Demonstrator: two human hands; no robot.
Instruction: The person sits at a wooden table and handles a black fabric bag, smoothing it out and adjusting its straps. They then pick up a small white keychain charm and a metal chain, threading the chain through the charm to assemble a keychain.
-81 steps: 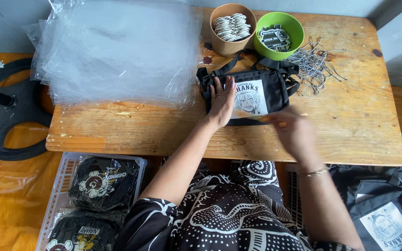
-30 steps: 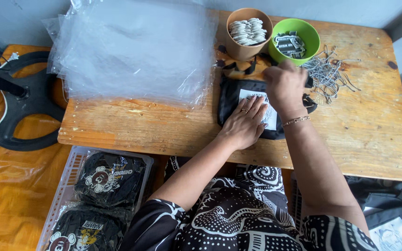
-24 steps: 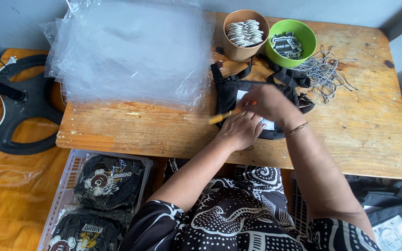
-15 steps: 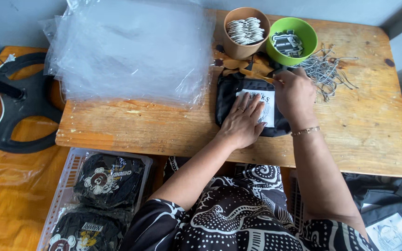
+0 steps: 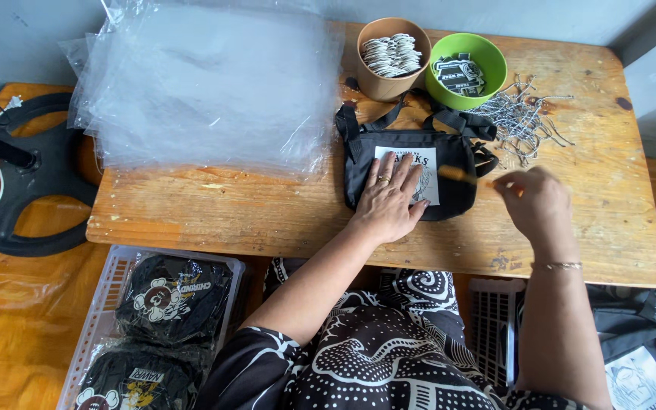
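Note:
A black strap bag [image 5: 366, 163] with a white printed patch lies flat on the wooden table [image 5: 229, 212]. My left hand [image 5: 390, 201] presses flat on the patch, fingers spread. To the right of the bag, my right hand [image 5: 537, 205] hovers over the table, blurred, fingers closed on a thin orange stick [image 5: 457, 174] whose tip reaches over the bag's right edge.
A brown cup [image 5: 381, 85] of round tags and a green bowl [image 5: 495, 76] of black labels stand behind the bag, with a pile of grey strings [image 5: 521, 121] beside them. Clear plastic sleeves [image 5: 206, 83] cover the table's left. A white basket [image 5: 108, 288] of packed bags sits below.
My right hand has left the bag's top edge and swung right, off the bag, with the stick. My left hand stays pressed on the bag.

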